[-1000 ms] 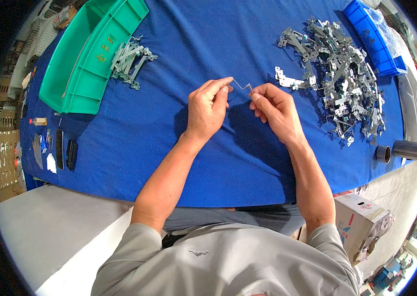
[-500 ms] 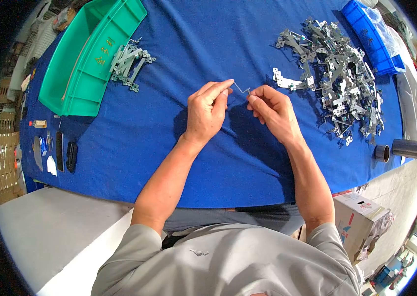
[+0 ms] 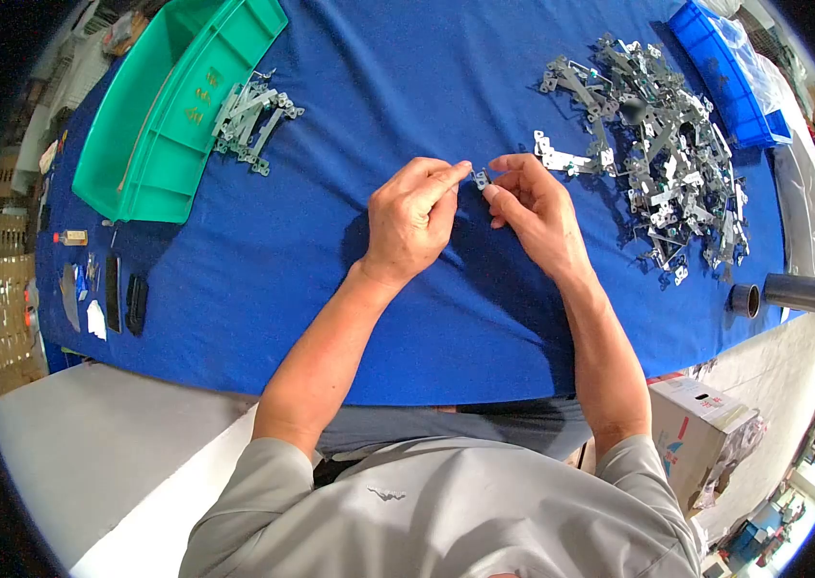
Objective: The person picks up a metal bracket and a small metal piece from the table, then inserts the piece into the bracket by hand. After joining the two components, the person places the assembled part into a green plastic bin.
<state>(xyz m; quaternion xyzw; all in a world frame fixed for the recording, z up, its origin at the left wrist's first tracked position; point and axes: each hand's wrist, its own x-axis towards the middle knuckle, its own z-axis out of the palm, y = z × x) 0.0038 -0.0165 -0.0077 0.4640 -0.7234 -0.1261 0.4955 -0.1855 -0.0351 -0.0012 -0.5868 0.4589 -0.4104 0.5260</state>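
Between my hands, over the middle of the blue cloth, is a small metal part (image 3: 481,179) with holes in its end. My right hand (image 3: 538,210) pinches it between thumb and forefinger from the right. On the other side my left hand (image 3: 414,214) has its thumb and fingers pressed together, with the fingertips at the part's left end. Much of the part is hidden by the fingers. A large heap of metal brackets (image 3: 668,144) lies to the right, and a smaller group of brackets (image 3: 255,120) lies to the left.
A green bin (image 3: 152,144) stands at the left and a blue crate (image 3: 730,72) at the back right. Dark cylinders (image 3: 796,291) lie at the right edge. A small bottle (image 3: 71,238) and dark tools (image 3: 137,304) are at the left edge. A cardboard box (image 3: 696,414) stands below the table.
The metal part has turned, so its holed end shows instead of its thin bent profile. My left hand has moved slightly right, closer to my right hand.
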